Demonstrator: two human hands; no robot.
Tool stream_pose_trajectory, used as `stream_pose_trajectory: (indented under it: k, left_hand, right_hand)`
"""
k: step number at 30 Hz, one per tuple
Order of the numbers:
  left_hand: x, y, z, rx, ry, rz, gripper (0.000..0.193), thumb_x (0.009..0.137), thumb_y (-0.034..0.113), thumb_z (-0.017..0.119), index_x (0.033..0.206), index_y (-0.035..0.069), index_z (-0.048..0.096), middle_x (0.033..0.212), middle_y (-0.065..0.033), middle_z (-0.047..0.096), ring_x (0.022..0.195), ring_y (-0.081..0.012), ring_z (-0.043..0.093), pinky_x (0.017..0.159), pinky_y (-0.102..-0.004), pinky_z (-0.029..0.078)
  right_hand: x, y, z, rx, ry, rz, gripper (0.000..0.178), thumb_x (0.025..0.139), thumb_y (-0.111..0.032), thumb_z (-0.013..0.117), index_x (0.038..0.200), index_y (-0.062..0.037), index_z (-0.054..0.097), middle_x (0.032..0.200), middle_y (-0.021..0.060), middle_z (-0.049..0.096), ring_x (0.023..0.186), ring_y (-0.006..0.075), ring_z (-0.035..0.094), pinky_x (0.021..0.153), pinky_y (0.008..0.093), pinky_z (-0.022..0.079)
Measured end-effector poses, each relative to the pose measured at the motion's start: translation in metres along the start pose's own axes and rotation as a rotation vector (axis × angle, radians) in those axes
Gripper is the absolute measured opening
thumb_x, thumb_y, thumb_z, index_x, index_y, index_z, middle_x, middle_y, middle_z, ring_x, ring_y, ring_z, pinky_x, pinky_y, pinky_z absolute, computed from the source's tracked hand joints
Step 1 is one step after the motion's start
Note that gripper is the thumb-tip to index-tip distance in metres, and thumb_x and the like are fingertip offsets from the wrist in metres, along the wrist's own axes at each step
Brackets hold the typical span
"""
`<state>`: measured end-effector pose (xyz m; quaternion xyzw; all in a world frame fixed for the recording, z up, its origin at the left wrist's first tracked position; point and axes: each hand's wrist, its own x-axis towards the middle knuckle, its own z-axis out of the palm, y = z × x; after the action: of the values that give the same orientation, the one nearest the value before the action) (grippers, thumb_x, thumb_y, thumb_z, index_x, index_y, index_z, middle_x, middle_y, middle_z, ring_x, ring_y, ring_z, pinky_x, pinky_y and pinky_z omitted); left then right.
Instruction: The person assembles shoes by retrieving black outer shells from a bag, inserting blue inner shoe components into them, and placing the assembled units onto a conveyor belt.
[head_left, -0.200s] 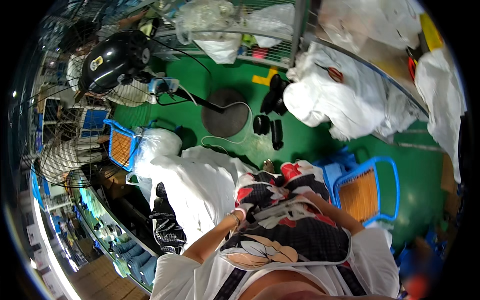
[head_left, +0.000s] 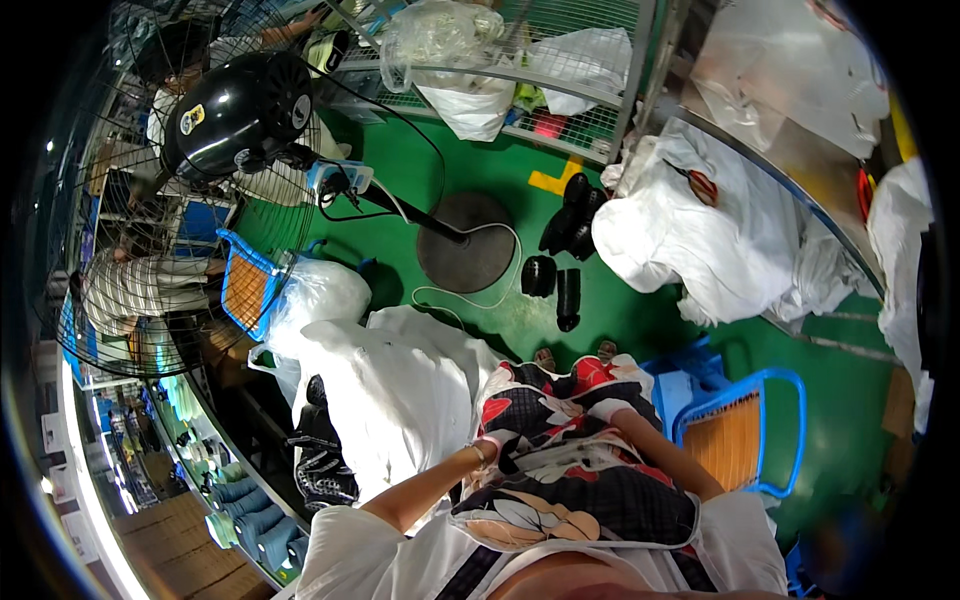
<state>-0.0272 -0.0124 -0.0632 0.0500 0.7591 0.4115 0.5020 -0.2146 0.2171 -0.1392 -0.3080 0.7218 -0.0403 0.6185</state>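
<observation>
I wear an apron [head_left: 640, 500] patterned in black, red and white over a white short-sleeved top. My left hand [head_left: 492, 446], with a bracelet at the wrist, rests against the apron at my waist. On the other side my right hand [head_left: 610, 410] lies against the apron front, a pale edge over it. Folds of cloth hide the fingers of both hands, so whether they grip it is unclear. Close by on the left is a large heap of white cloth [head_left: 400, 385]. My feet [head_left: 545, 357] show beyond the apron's hem.
A blue-framed chair [head_left: 720, 440] stands at my right. Ahead is a black standing fan [head_left: 240, 115] on a round base [head_left: 465, 245], its cable looped across the green floor. Black bundles [head_left: 568, 298] lie nearby. White cloth [head_left: 700, 220] with scissors on it fills the far right. People work at left.
My view has tilted and turned slightly, so the fan, shelves and chair sit lower and farther right. Both feet now show past the apron. My hands stay at the apron.
</observation>
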Motion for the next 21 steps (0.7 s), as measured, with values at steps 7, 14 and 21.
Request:
stream_pose_trajectory:
  k: [7,14,21]
  left_hand:
    - [0.065,-0.017,-0.058,-0.015,0.173,0.009,0.027,0.084,0.028,0.055,0.102,0.010,0.064,0.100,-0.0145,0.065,0.092,-0.0333,0.061,0.078,-0.0396,0.048]
    - [0.162,-0.055,-0.124,0.088,0.373,-0.169,0.033,0.083,0.029,0.053,0.109,0.009,0.060,0.106,-0.0151,0.060,0.101,-0.0348,0.057,0.086,-0.0423,0.047]
    - [0.275,-0.106,-0.150,0.179,0.254,-0.253,0.038,0.084,0.028,0.055,0.118,0.010,0.056,0.114,-0.0172,0.056,0.104,-0.0353,0.057,0.086,-0.0440,0.047]
  right_hand:
    - [0.004,0.021,-0.080,0.044,0.515,0.161,0.027,0.083,-0.029,0.050,0.088,-0.0083,0.067,0.089,0.0182,0.066,0.085,0.0356,0.063,0.076,0.0430,0.049]
    - [0.053,0.098,-0.091,0.543,0.797,0.142,0.021,0.086,-0.018,0.051,0.092,-0.0044,0.065,0.073,0.0132,0.065,0.066,0.0247,0.063,0.062,0.0339,0.050]
    - [0.118,0.089,-0.126,0.436,0.927,-0.033,0.021,0.087,-0.019,0.050,0.095,-0.0039,0.063,0.070,0.0117,0.064,0.063,0.0206,0.063,0.060,0.0316,0.049]
